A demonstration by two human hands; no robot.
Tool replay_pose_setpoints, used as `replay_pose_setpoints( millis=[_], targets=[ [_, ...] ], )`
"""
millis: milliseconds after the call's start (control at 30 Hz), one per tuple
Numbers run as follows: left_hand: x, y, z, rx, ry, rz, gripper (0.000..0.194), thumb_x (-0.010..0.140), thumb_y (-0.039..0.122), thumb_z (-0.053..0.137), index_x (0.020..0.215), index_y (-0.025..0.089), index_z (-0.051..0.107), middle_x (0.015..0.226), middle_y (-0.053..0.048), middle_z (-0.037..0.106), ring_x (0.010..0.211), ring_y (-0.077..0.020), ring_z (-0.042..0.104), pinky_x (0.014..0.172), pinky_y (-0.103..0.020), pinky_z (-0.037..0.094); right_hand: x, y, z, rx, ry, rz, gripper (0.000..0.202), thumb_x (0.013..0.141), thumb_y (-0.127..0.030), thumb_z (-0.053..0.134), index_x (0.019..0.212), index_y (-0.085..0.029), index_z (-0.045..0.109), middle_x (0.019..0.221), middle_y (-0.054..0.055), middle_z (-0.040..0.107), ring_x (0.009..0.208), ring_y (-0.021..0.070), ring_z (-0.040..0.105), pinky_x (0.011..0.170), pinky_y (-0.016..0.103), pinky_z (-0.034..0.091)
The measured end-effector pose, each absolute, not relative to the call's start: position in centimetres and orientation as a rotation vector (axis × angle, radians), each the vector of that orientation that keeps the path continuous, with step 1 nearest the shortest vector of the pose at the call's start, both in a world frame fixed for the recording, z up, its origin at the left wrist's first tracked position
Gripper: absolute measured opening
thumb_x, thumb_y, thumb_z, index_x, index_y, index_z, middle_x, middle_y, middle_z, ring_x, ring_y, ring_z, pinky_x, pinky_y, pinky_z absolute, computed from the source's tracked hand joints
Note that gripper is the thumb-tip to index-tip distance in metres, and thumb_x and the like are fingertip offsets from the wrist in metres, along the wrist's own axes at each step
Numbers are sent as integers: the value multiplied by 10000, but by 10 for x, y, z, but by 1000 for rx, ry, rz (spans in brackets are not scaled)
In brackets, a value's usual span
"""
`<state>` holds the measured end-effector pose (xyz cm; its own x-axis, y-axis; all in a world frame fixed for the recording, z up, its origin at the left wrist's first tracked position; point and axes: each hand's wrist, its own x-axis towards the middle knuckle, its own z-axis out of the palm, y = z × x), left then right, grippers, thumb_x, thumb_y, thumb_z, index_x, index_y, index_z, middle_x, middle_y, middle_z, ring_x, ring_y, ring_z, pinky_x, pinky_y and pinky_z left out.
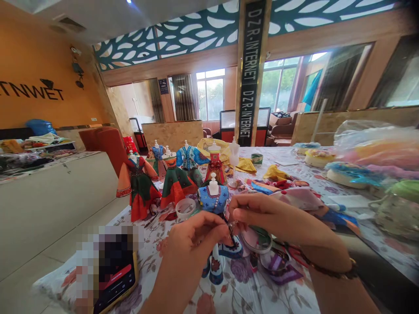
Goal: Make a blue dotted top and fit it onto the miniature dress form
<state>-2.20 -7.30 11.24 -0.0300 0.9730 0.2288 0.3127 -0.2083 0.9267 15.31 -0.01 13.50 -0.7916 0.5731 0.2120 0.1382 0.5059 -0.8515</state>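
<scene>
Just in front of a small dress form in a blue patterned top with white beads (212,199), my two hands come together. My left hand (196,244) pinches with thumb and index finger. Close beside it, my right hand (271,216) is also closed in a pinch, with a bracelet (340,272) on its wrist. Something tiny shows between the fingertips, too small to name. Below the hands hang or lie blue strips with red flower patterns (215,266); their upper part is hidden by my fingers. A round clear dish (257,240) sits under my right hand.
Several dressed miniature forms, such as one in a red and green dress (140,187), stand behind. A bare white form (234,161) is near fabric scraps (301,198). A white tub (186,208), a phone (114,279), purple ribbon (283,268) and plastic bags (376,148) lie around on the flowered tablecloth (262,296).
</scene>
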Motion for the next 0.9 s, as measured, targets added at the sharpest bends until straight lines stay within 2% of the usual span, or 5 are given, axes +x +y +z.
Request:
replay_pose_setpoints(
  millis=[200, 433, 633, 767, 900],
  targets=[
    [-23, -74, 118, 1552, 1409, 1326, 116, 786, 347, 635, 710, 260, 651, 662, 76, 671, 612, -87, 606, 556, -164, 430, 151, 4, 130, -603, -2195, 1216, 268, 902, -412, 476, 804, -179, 564, 742, -5, 563, 676, 116, 495, 590, 223, 397],
    [-24, -72, 117, 1512, 1439, 1340, 141, 773, 378, 642, 739, 241, 640, 716, 53, 673, 687, -109, 614, 599, -183, 446, 151, 3, 127, -672, -2104, 1225, 186, 890, -369, 505, 810, -205, 544, 749, -15, 550, 693, 119, 526, 611, 228, 420],
    [-24, -72, 126, 1553, 1398, 1433, 98, 757, 310, 661, 720, 226, 628, 682, 57, 669, 650, -99, 615, 603, -177, 467, 143, -1, 126, -676, -2007, 1221, 252, 892, -441, 476, 812, -209, 530, 748, -15, 515, 697, 126, 542, 619, 239, 451],
    [-24, -74, 132, 1571, 1355, 1451, 80, 744, 244, 670, 682, 216, 628, 675, 54, 676, 646, -102, 631, 609, -176, 484, 139, -4, 126, -543, -1926, 1418, 238, 908, -423, 457, 809, -208, 484, 748, -20, 538, 729, 123, 573, 691, 256, 476],
    [-24, -74, 135, 1587, 1350, 1461, 70, 743, 218, 673, 679, 221, 644, 641, 64, 658, 616, -91, 624, 587, -160, 486, 138, -7, 127, -525, -1969, 1391, 252, 925, -428, 422, 805, -208, 456, 668, -34, 520, 613, 105, 524, 580, 233, 430]
  ],
)
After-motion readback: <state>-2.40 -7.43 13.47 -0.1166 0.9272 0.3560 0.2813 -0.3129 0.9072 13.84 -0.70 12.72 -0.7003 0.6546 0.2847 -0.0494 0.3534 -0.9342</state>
